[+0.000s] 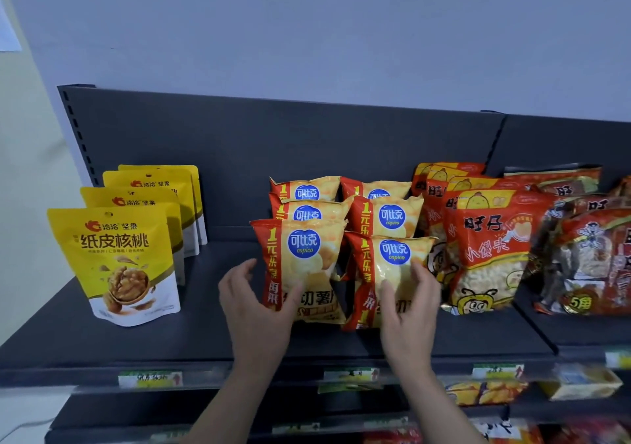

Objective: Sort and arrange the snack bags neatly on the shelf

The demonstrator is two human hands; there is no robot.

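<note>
Two grips, one bag each. Left grip [254, 303] holds left bag [307, 262] low at its left edge, thumb across the face; right grip [409, 307] holds right bag [392, 272] low at its right edge. Bags stand side by side mid shelf [191, 337], long axes upright, each just ahead of its own grip. Squaring likely needs a slight inward push.

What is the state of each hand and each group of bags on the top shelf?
left hand: grips the left front chip bag
right hand: grips the right front chip bag
walnut pouches: four, upright, one row front to back
rear chip bags: four, upright, two columns
red bags: upright, packed closely
</note>
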